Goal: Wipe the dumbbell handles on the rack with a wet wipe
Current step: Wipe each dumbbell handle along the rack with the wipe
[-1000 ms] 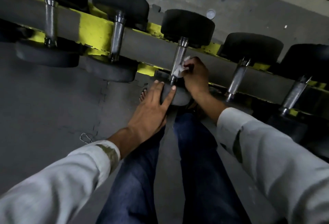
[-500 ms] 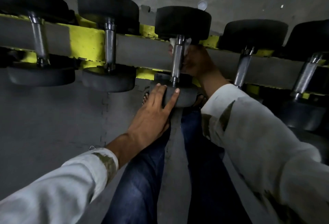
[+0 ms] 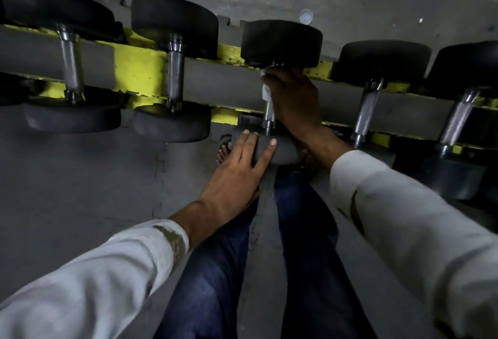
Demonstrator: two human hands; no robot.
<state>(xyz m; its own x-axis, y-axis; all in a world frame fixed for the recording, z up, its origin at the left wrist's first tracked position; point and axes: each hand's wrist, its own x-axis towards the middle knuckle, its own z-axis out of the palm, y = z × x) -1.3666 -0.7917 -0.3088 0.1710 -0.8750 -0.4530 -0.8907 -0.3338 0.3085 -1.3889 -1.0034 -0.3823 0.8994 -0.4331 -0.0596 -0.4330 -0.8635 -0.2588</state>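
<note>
since a second ago our right hand (image 3: pixel 293 98) has slid up the middle handle (image 3: pixel 268 116) toward 12 o'clock and now sits just under the far head (image 3: pixel 281 42). its fingers (image 3: pixel 273 77) curl round the bar, pinching the wet wipe (image 3: pixel 266 92) against it. our left hand (image 3: pixel 242 169), at 6 o'clock of the handle, presses straight, spread fingers (image 3: pixel 249 138) on the near head (image 3: pixel 285 150). we judge this handle mid-wipe. on the rack (image 3: pixel 137 69), the right-side handles (image 3: pixel 367 109) at 3 o'clock seem still to do; whether the left-side handles (image 3: pixel 175 69) at 9 o'clock are done we cannot tell.
</note>
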